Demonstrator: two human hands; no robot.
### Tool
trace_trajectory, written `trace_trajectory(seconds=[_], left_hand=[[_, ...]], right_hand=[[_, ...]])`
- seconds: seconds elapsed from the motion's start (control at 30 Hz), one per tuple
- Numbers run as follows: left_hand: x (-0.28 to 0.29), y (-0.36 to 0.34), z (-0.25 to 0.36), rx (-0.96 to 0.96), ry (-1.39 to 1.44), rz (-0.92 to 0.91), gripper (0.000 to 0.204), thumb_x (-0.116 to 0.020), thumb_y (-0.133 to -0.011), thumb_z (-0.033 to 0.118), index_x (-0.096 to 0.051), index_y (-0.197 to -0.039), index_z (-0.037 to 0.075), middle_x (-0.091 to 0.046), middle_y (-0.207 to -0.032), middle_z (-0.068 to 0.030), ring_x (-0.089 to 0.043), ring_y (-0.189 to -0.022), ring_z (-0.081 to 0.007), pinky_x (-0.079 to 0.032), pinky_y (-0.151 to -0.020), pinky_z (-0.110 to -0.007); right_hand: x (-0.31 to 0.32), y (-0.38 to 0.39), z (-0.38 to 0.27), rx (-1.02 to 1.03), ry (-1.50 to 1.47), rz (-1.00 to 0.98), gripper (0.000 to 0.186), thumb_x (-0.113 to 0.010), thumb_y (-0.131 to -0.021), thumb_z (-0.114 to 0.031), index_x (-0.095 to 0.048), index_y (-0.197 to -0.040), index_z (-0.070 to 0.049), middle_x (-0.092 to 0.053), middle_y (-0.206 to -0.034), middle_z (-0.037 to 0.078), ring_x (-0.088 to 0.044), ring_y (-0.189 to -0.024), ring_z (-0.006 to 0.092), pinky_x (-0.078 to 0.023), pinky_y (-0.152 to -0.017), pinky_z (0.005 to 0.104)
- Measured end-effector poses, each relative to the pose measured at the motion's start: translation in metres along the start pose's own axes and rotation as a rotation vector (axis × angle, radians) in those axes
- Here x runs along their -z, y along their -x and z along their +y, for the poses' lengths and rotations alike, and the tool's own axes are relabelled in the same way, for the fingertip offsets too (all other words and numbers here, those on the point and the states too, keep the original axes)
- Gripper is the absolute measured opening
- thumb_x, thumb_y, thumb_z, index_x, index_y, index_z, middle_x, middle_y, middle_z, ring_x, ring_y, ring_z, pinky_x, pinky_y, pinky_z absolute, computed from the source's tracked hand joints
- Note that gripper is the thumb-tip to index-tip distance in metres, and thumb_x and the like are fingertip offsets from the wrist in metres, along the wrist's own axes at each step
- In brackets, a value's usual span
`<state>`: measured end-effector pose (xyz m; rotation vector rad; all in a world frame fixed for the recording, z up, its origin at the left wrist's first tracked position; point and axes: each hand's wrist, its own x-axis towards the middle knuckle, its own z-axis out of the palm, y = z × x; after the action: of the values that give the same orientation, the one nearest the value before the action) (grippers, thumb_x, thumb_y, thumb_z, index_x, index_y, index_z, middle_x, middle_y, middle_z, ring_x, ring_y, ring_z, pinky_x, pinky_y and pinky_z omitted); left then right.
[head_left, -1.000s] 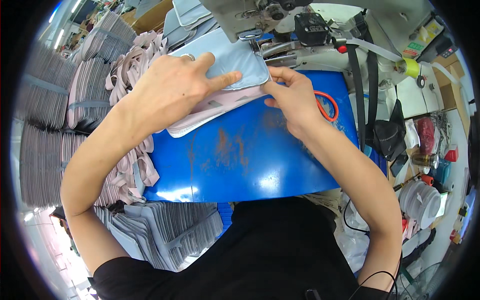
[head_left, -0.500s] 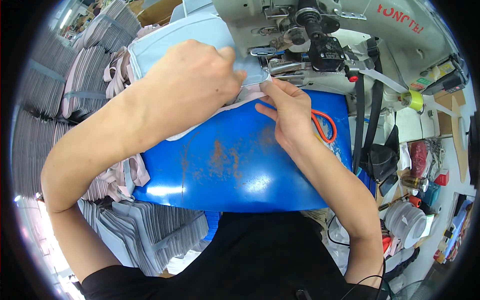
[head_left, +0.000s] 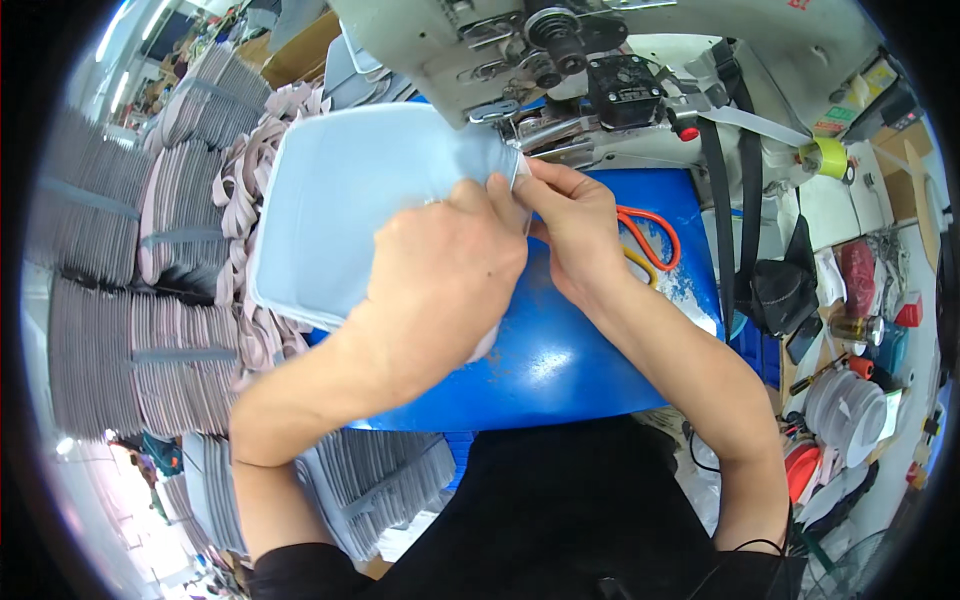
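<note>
A light blue fabric panel (head_left: pixel 330 200) with rounded corners and a raised pale rim lies flat, its right edge at the sewing machine's needle area. My left hand (head_left: pixel 450 265) is closed on the panel's near right part, fingers bent, thumb and forefinger at the edge. Close beside it, my right hand (head_left: pixel 575 215) pinches a whitish edge strip (head_left: pixel 523 168) at the panel's right corner. The fingertips of both hands nearly meet there. The sewing machine (head_left: pixel 430 55) stands just beyond, its metal guide (head_left: pixel 560 135) near the fingers. What lies under my left palm is hidden.
Orange-handled scissors (head_left: pixel 668 235) lie on the blue work surface (head_left: pixel 540 360), right of my right hand. Bundled stacks of grey panels (head_left: pixel 185 240) stand at the left, with pale pink straps (head_left: pixel 240 200) beside them. A yellow-green tape roll (head_left: pixel 825 158) hangs at the right.
The panel has turned and now spreads flat to the left of the needle area. My left hand has moved nearer and right, beside my right hand, which still pinches the edge. The view shifted slightly.
</note>
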<state>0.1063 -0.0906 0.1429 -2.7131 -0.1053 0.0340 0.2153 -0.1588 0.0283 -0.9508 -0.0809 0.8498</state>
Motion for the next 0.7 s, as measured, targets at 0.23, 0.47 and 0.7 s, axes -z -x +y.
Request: trace_trajectory(seconds=[0.23,0.47,0.7], left_hand=[[-0.015,-0.021,0.018,0.105,0.118,-0.020,0.042,-0.067,-0.084,0.013,-0.063,-0.121,-0.006,-0.068,-0.080,-0.0141,-0.072,-0.064,-0.0299,-0.056,-0.056,-0.040],[-0.031,-0.023,0.019,0.297,0.515,0.119,0.047,-0.065,-0.083,0.010,-0.060,-0.128,-0.005,-0.069,-0.091,-0.0193,-0.071,-0.084,-0.0422,-0.057,-0.073,-0.047],[-0.062,0.042,0.059,0.249,0.675,0.568,0.063,-0.075,-0.067,0.004,-0.063,-0.129,0.001,-0.059,-0.141,-0.0227,-0.067,-0.106,-0.0366,-0.056,-0.088,-0.043]], right_hand=[[0.004,0.007,0.009,0.013,-0.080,0.004,0.024,-0.072,-0.095,-0.006,-0.075,-0.116,0.006,-0.075,-0.094,0.007,-0.064,-0.079,0.0078,-0.052,-0.071,0.0237],[0.036,0.021,0.020,0.586,0.686,-0.038,0.034,-0.074,-0.087,-0.008,-0.076,-0.120,-0.001,-0.068,-0.098,0.010,-0.067,-0.081,0.0177,-0.054,-0.075,0.0323],[0.056,0.065,-0.002,0.447,0.846,-0.102,0.032,-0.072,-0.085,-0.005,-0.077,-0.117,0.000,-0.060,-0.091,0.007,-0.066,-0.080,0.0157,-0.055,-0.072,0.0315]])
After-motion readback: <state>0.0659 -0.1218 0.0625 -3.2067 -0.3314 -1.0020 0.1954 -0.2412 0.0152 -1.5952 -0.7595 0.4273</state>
